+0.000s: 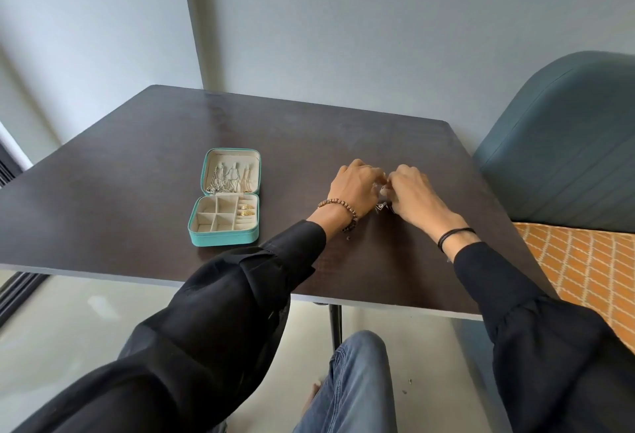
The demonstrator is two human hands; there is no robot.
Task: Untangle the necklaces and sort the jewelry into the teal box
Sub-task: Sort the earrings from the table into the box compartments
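Note:
The teal box [223,237] lies open on the dark table [137,158], left of my hands. Several silver chains [225,180] hang in its lid, and gold rings [247,210] sit in the right slots of its tray. My left hand [354,187] and my right hand [414,195] meet fingertip to fingertip over a small clear, shiny item [382,197], a tiny plastic packet or jewelry piece. Both hands pinch it just above the table. Fingers hide most of it, so what it holds is unclear.
A teal padded chair [563,151] stands at the right, with an orange patterned cushion [591,267] beside the table edge. A grey wall runs behind the table. My knee in jeans [357,381] shows below the near edge, next to the table leg [336,326].

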